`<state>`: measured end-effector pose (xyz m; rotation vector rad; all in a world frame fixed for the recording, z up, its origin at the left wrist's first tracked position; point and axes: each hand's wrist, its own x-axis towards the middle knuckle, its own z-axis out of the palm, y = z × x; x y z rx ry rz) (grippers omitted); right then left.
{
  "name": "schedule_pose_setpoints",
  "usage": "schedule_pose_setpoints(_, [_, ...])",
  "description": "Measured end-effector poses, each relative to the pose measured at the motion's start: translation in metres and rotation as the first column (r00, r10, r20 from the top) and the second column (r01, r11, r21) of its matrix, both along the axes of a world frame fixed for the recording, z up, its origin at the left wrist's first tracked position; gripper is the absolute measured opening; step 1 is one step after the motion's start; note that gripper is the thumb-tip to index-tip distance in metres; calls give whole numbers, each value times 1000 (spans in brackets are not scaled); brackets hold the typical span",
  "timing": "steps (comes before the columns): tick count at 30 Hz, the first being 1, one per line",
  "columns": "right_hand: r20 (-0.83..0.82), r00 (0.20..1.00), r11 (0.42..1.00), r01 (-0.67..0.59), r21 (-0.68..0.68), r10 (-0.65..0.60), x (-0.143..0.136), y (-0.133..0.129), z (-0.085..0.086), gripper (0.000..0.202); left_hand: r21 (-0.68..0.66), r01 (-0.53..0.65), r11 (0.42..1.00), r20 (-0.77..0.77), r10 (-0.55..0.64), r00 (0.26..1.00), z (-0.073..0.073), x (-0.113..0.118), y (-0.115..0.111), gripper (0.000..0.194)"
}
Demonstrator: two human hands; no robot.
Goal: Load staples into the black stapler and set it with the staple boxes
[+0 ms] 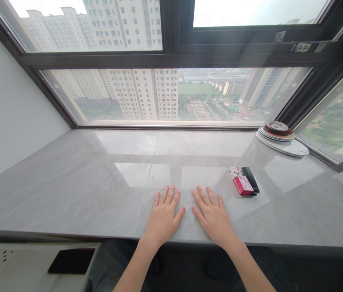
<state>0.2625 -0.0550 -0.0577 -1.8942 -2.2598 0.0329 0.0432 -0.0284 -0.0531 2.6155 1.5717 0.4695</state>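
Observation:
My left hand point(164, 217) lies palm down on the grey tiled sill point(68, 182), fingers spread and holding nothing. Beside it, a short gap to the right, my right hand point(212, 215) rests flat in the same way, also with its fingers apart. Right of and beyond my right hand sits a small red and white box point(242, 183). A black stapler point(250, 180) lies against the box's right side. Neither hand touches these two things.
A stack of round plates or coasters point(276, 132) stands on a white oval slab point(293, 148) in the far right corner. Dark window frames point(159, 61) border the sill's back. Below the front edge at left, a black flat object point(71, 260) lies on a white surface point(16, 271).

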Motion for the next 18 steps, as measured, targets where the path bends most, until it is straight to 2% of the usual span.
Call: schedule_pose_setpoints(18, [-4,1000,1000,2,6,-2,0,0,0,60,-9,-7,1000,-1,7,1000,0,0,0,61])
